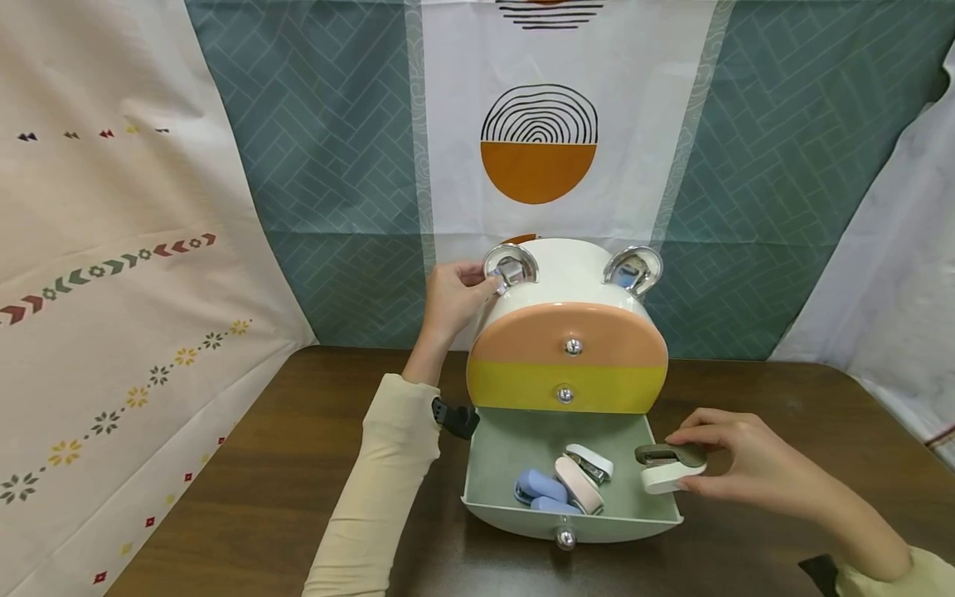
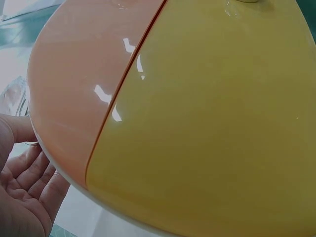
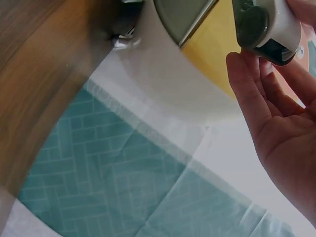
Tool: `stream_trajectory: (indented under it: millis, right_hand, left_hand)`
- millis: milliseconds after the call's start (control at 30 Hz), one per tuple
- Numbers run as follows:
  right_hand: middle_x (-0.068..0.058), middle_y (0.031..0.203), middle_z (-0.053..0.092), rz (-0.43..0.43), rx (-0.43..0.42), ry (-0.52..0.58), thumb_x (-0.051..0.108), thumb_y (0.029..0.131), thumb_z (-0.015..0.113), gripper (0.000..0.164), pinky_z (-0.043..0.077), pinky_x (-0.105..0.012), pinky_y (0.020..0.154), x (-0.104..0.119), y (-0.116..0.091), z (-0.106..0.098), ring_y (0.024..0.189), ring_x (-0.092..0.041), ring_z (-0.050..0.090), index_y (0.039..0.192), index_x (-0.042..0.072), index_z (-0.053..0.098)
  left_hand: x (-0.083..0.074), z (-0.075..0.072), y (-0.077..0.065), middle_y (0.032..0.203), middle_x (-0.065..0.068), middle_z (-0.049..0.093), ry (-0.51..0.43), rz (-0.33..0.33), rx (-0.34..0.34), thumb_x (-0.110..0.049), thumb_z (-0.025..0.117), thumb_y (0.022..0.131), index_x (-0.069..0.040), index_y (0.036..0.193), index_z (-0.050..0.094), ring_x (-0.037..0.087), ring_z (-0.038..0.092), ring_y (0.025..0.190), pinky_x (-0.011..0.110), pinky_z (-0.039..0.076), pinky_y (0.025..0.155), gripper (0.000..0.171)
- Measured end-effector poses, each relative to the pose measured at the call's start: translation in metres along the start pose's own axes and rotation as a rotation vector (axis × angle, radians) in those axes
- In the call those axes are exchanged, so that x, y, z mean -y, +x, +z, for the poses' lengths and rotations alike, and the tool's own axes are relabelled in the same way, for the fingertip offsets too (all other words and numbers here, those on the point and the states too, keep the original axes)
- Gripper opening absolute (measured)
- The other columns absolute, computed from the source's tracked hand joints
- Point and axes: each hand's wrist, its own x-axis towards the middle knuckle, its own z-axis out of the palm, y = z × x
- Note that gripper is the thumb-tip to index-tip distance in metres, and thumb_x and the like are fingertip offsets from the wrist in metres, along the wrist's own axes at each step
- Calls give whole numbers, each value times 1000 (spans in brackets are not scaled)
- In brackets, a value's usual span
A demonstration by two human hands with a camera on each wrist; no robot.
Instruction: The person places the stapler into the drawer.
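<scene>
A small rounded drawer cabinet (image 1: 572,274) with a white body and silver ears stands on the table. My left hand (image 1: 457,300) pinches its left silver ear (image 1: 515,267) between thumb and fingers. Below the orange and yellow fronts, the pale green bottom drawer (image 1: 496,448) is pulled out. Lying in the drawer are a white-topped stapler (image 1: 593,458), a pink stapler (image 1: 579,485) and blue staplers (image 1: 539,484). Over the drawer's right edge, my right hand (image 1: 734,460) holds a dark green and white mini stapler (image 1: 674,467) between thumb and fingers; in the right wrist view its rounded end shows.
A silver knob (image 1: 565,539) juts from the drawer's front. The brown wooden table (image 1: 298,464) extends to both sides. Behind the cabinet hangs a green and white patterned cloth (image 1: 336,166), and a cream patterned cloth (image 1: 112,290) covers the left side.
</scene>
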Motion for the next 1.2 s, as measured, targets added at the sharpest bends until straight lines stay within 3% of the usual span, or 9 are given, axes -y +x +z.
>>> stream_trajectory:
  millis: [133,367,600,833,1200]
  right_hand:
    - [13,87,56,-9,76,-3,16,60,82,33,38,-10,60,2,9,6,72,3,50,90,10,69]
    - [9,83,55,-9,209,-9,15,59,80,28,40,-16,56,8,26,19,69,3,47,84,8,69]
    - [12,75,50,109,394,-41,13,59,78,21,37,-19,53,21,39,34,62,1,41,79,10,70]
    - [10,72,50,99,410,-101,8,55,78,23,38,-20,53,24,41,47,61,0,40,77,11,71]
    - [9,76,54,123,395,-40,11,56,82,29,41,-21,54,19,40,60,64,0,46,83,7,72]
  left_hand:
    - [0,0,0,90,20,68,2,-2,2,-10,68,78,7,98,67,26,66,84,34,52,72,26]
    - [0,0,0,91,20,68,3,-1,0,-10,68,78,7,98,67,26,66,84,34,52,73,27]
    - [-1,0,-1,91,20,67,-5,-8,6,-9,68,78,8,99,67,26,66,85,34,51,74,27]
    - [0,0,-1,89,20,67,-8,-5,5,-9,67,78,8,97,67,26,66,83,34,52,72,26]
    - [1,1,0,90,21,67,-16,-10,4,-8,67,78,9,97,67,27,66,83,33,52,72,25]
